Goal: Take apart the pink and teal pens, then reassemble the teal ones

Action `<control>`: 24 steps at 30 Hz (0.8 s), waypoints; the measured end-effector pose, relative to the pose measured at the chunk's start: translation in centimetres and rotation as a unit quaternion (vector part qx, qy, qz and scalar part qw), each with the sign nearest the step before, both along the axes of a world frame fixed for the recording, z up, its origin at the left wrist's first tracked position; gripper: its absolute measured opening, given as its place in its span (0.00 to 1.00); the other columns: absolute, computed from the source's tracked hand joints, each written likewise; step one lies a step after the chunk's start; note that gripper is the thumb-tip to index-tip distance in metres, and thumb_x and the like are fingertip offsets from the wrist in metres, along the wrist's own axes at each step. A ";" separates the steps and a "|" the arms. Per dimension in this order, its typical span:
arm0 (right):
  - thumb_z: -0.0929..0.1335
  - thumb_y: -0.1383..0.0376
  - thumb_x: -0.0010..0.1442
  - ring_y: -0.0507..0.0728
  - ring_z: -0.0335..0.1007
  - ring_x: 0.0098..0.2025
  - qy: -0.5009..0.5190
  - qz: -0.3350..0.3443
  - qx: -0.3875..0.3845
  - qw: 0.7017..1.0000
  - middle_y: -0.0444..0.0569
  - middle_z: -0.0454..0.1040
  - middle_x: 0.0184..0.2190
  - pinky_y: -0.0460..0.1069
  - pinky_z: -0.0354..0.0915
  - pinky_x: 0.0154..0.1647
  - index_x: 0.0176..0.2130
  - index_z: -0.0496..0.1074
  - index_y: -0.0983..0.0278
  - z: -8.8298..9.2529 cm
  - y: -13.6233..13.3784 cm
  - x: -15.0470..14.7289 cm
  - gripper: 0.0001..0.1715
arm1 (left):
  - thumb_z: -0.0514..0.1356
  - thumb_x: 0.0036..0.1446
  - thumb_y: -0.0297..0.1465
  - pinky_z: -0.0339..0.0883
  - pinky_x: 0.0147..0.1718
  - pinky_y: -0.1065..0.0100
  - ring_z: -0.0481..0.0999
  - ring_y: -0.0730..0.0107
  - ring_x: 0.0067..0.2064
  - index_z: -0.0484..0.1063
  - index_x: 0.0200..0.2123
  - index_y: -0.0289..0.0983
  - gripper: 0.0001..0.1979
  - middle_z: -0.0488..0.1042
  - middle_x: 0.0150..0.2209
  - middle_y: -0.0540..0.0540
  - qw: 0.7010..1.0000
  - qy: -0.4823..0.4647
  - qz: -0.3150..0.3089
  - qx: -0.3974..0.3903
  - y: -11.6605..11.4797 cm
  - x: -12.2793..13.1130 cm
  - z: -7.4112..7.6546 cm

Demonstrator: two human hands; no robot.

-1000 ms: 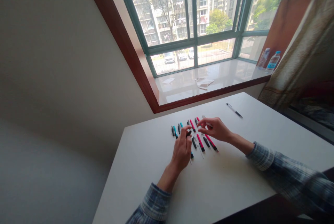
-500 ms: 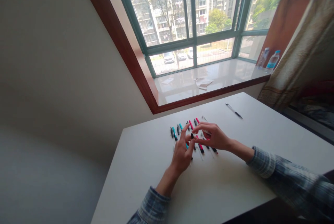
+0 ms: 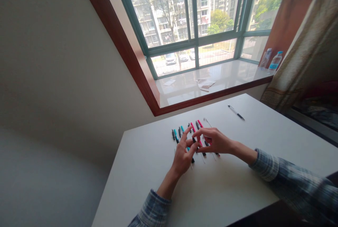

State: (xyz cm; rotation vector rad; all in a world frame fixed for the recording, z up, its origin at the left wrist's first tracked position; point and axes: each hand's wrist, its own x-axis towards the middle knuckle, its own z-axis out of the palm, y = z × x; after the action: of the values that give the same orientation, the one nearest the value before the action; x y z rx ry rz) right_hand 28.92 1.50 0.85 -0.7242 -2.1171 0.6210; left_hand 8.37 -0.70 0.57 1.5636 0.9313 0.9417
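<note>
Grip unclear on both: left hand (image 3: 182,158) and right hand (image 3: 216,141), fingers spread, meet around a black pen end (image 3: 194,139), maybe held, over rows of markers (image 3: 176,136) lying front-to-back on the table (image 3: 137,184).
</note>
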 end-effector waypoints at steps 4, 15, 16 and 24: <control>0.77 0.57 0.60 0.49 0.65 0.27 -0.012 0.007 0.027 1.000 0.45 0.78 0.36 0.45 0.64 0.28 0.51 0.74 0.61 0.0 0.1 0.0 0.21 | 0.60 0.67 0.37 0.70 0.41 0.64 0.77 0.65 0.37 0.46 0.75 0.35 0.39 0.78 0.33 0.48 1.000 0.002 0.001 -0.006 0.0 0.0 0.0; 0.75 0.56 0.63 0.50 0.68 0.27 -0.012 -0.012 0.044 0.999 0.47 0.78 0.36 0.45 0.67 0.28 0.53 0.74 0.62 -0.2 0.1 0.0 0.22 | 0.61 0.66 0.39 0.71 0.42 0.64 0.78 0.65 0.37 0.47 0.75 0.35 0.41 0.81 0.34 0.47 1.000 -0.009 0.012 -0.010 0.2 -0.1 0.3; 0.74 0.56 0.63 0.51 0.69 0.28 -0.014 -0.009 0.042 0.999 0.48 0.79 0.37 0.45 0.67 0.29 0.53 0.74 0.61 -0.1 0.0 -0.1 0.22 | 0.61 0.66 0.39 0.71 0.42 0.63 0.78 0.65 0.36 0.47 0.75 0.35 0.41 0.81 0.34 0.47 1.000 -0.006 0.011 -0.010 0.2 -0.1 0.2; 0.76 0.58 0.59 0.50 0.64 0.26 -0.039 -0.065 0.007 0.997 0.44 0.75 0.32 0.45 0.63 0.27 0.54 0.73 0.61 -0.1 1.4 2.1 0.25 | 0.60 0.66 0.38 0.72 0.49 0.57 0.77 0.59 0.50 0.50 0.74 0.43 0.37 0.76 0.57 0.37 0.995 0.043 0.050 0.073 0.2 -0.4 0.1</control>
State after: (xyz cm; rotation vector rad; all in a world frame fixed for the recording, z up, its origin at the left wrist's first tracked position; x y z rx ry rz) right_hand 31.07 2.92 0.71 -0.8836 -2.1236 0.5129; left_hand 7.92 -0.53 0.70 1.7057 1.0280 1.0385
